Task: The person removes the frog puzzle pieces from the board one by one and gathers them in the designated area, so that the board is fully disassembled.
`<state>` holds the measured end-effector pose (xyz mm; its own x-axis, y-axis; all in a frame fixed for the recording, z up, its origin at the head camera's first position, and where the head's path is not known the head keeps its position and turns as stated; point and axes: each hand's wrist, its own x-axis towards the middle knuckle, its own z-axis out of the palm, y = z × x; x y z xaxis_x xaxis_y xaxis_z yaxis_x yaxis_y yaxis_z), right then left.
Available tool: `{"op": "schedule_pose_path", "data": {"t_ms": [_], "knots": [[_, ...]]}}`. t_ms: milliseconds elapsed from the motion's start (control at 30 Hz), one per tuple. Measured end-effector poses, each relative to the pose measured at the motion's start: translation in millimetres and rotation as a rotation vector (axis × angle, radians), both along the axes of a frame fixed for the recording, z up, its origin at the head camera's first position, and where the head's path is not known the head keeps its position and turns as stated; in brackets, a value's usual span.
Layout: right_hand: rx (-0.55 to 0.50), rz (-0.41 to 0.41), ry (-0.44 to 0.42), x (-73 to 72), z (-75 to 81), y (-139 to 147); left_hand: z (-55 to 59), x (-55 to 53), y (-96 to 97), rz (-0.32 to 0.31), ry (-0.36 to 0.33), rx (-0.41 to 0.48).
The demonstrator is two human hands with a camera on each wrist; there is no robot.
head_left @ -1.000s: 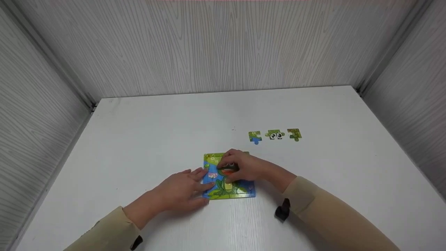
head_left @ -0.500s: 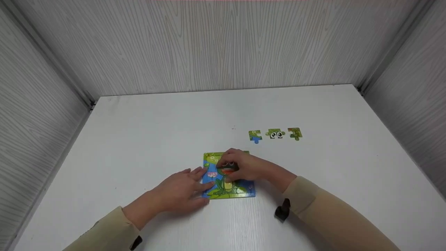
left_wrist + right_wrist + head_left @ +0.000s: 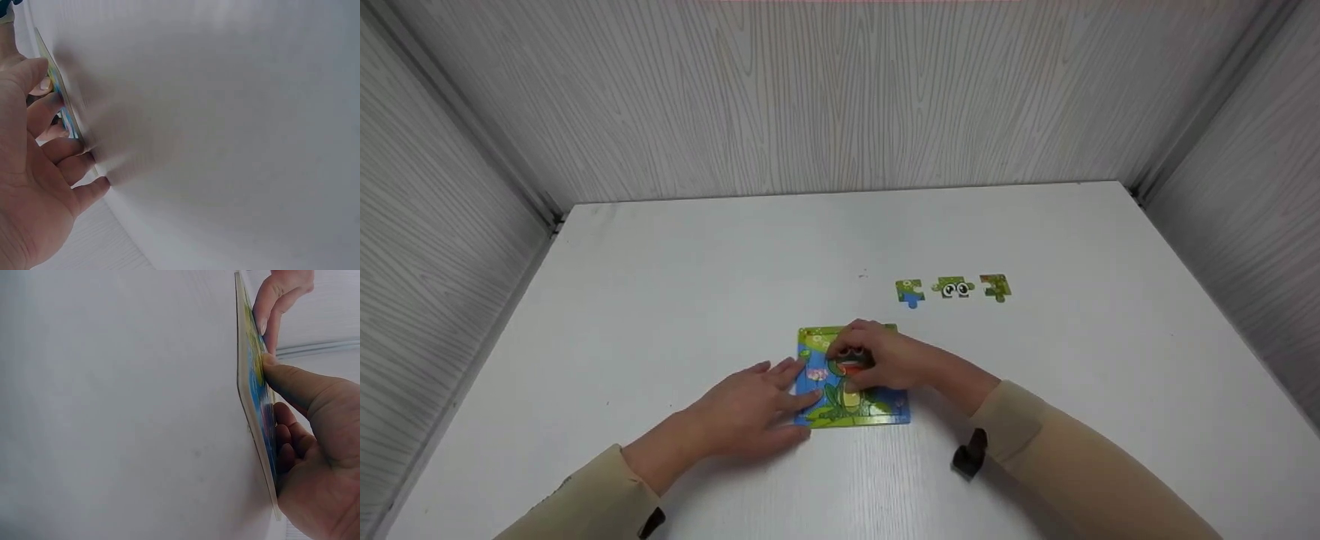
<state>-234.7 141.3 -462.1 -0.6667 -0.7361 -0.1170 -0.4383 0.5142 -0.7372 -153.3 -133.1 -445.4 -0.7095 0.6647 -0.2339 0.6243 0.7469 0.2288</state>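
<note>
A square frog jigsaw puzzle (image 3: pixel 889 416) in a thin tray with a printed border lies on the white table. My left hand (image 3: pixel 750 411) rests along its left side with fingers spread and nearly straight, some fingertips on the picture and the thumb at the near left corner. My right hand (image 3: pixel 892 358) reaches over the puzzle from the right. Its bent thumb and fingers pinch the puzzle piece (image 3: pixel 851 367) with the frog's red mouth, within the picture. In the right wrist view the right thumb (image 3: pixel 295 382) touches the puzzle's face. The palm hides the puzzle's upper right part.
Beyond the puzzle, three loose pieces lie in a row: a green and blue piece (image 3: pixel 910 292), an eye piece (image 3: pixel 954 288) and a green corner piece (image 3: pixel 996 287). White wood-grain panels (image 3: pixel 840 97) wall the table at the back and sides.
</note>
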Motion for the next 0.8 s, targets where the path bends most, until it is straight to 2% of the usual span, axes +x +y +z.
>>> {"op": "schedule_pose_path", "data": {"t_ms": [300, 567, 800], "knots": [[-0.046, -0.001, -0.017, 2.3, -0.4, -0.2, 1.0, 0.0, 0.0, -0.013, 0.002, 0.007], [-0.172, 0.013, -0.105, 0.4, -1.8, -0.8, 3.2, -0.2, -0.3, -0.008, -0.018, 0.023], [-0.202, -0.014, -0.131, 3.1, -2.5, -3.0, 3.3, 0.7, -0.7, -0.002, -0.032, 0.015]]}}
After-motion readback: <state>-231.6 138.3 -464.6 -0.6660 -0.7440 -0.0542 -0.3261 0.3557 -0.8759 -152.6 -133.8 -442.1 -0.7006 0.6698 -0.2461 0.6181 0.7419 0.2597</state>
